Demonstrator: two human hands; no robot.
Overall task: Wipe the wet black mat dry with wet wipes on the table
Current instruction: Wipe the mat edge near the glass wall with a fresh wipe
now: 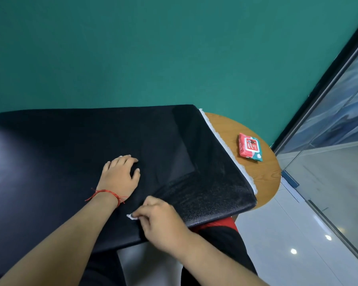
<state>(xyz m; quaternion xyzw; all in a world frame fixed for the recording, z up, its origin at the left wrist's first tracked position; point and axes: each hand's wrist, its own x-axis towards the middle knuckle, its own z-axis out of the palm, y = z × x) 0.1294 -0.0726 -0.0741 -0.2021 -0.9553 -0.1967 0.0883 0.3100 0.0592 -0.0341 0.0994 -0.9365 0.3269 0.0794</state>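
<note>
The right grip (161,221) pinches a small white wipe (132,216) at the near edge of the black mat (60,153), which covers the counter (262,178). The left grip (120,176) rests on the mat, released, just beyond. The mat's long axis runs left-right; most of its surface lies forward and left of the wipe.

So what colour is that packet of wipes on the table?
The wipes packet is mostly red, with a white label and teal corner; head view.

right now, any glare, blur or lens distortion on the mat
Head view: pale glare on the mat at picture left; the wide lens bows its far edge; the right hand, pinching a wipe, looks slightly soft; light spots reflect off the floor.
</note>
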